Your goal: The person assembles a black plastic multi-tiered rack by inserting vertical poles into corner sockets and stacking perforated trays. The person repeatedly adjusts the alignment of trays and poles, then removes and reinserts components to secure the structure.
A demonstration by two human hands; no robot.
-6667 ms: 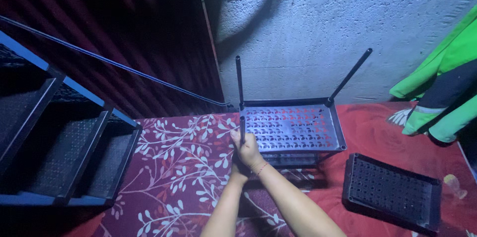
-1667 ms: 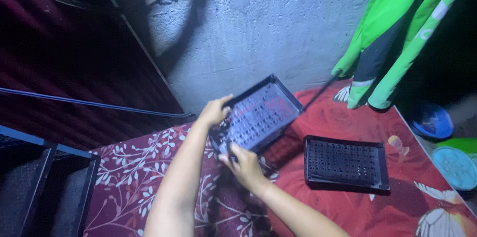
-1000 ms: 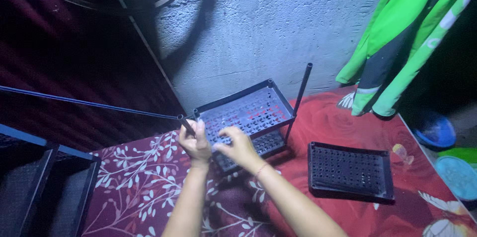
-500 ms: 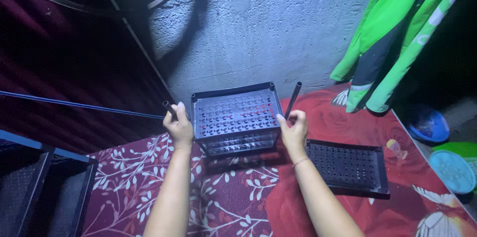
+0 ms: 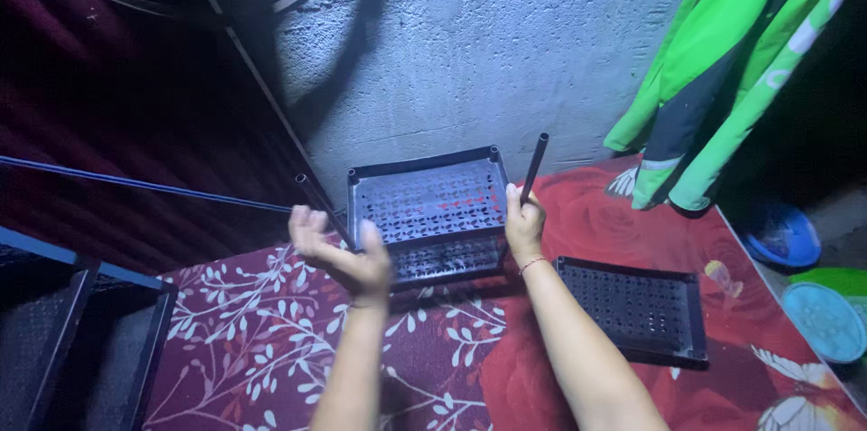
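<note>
- Rough grey concrete wall rises behind a red floral cloth on the floor.
- Perforated black shelf tray stands tilted at the wall's foot.
- Right hand is closed around a black pole at the tray's right corner.
- Left hand is spread, palm showing, beside another leg tube.
- A second tray lies flat to the right.

Dim, bluish light from the camera side brightens the wall at upper centre and casts hard curved shadows there, while the left side and right edge sink into near-black, with grainy, soft detail throughout.
</note>
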